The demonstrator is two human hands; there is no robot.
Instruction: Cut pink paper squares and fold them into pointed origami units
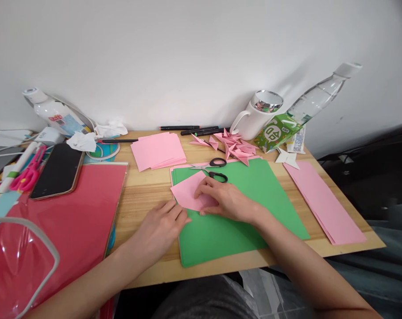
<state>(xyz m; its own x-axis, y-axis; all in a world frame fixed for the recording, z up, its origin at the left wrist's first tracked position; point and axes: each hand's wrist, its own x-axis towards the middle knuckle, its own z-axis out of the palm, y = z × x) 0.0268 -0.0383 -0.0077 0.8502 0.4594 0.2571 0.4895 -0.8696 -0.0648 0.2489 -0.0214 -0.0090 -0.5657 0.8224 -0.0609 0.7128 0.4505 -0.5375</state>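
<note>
On the wooden table, the pink paper piece lies tilted atop green paper sheets at frame centre, its right side grasped by the nearer right hand, its lower-left edge beside the left hand's curled fingers, whose grip I cannot tell.

To the left of the left hand lie a phone and pink scissors. Beyond the right hand there are a mug, green box and clear bottle.
</note>
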